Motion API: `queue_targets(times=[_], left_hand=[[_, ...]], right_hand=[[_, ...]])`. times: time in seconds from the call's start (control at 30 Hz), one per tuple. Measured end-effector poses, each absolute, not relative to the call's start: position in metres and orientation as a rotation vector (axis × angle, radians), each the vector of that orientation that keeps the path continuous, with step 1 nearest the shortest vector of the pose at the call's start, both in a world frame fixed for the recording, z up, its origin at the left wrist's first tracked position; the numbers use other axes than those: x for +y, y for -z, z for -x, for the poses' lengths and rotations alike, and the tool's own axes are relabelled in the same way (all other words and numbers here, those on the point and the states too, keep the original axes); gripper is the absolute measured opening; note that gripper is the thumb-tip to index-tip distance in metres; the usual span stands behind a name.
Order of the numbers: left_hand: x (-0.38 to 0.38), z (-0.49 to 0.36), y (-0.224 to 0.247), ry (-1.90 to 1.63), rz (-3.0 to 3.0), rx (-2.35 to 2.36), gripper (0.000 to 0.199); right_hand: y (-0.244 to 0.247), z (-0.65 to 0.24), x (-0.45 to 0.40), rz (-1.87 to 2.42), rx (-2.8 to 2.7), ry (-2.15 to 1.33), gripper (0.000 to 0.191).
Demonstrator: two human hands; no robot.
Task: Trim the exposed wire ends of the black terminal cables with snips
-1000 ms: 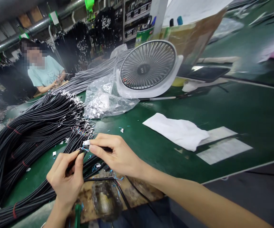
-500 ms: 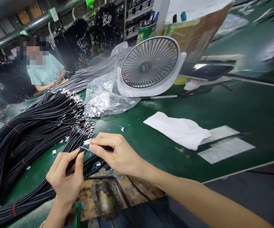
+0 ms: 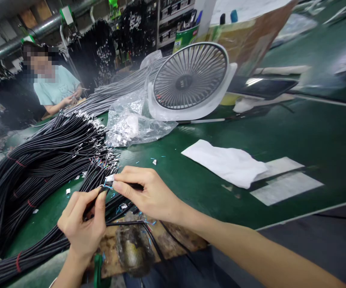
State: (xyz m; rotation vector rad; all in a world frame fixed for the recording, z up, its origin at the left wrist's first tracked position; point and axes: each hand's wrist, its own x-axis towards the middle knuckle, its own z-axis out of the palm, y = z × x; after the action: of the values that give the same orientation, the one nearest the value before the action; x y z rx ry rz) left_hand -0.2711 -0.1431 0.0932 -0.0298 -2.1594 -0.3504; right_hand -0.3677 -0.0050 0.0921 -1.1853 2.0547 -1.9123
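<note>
My left hand [image 3: 83,224] is closed, thumb and forefinger pinching the end of a black cable [image 3: 102,189]. Thin blue wires [image 3: 108,185] stick out from that end. Just to the right, my right hand [image 3: 149,192] pinches a small silvery-white piece [image 3: 109,178] against the wires. Something dark and slim [image 3: 137,186] shows under the right fingers; its kind I cannot make out. Behind both hands lie bundles of black cables [image 3: 41,160] with stripped, shiny ends, some tied with red bands.
A clear plastic bag [image 3: 137,128] of small shiny pieces lies before a round fan [image 3: 188,80]. A white cloth [image 3: 224,162] and pale sheets [image 3: 287,189] rest on the green table [image 3: 311,136]. Below my hands is a stained wooden board [image 3: 173,236]. A co-worker [image 3: 59,86] sits across.
Both hands keep almost the same pose at the cable end. The view has shifted very slightly, and the co-worker's hands have moved a little.
</note>
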Motion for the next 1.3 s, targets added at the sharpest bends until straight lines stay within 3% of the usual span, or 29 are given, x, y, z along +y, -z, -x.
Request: queue_targets(times=[1.3], left_hand=[[-0.1416, 0.2724, -0.095, 0.242, 0.101, -2.139, 0.012]], right_hand=[[-0.0925, 0.3688, -0.0029, 1.197, 2.046, 1.888, 0.02]])
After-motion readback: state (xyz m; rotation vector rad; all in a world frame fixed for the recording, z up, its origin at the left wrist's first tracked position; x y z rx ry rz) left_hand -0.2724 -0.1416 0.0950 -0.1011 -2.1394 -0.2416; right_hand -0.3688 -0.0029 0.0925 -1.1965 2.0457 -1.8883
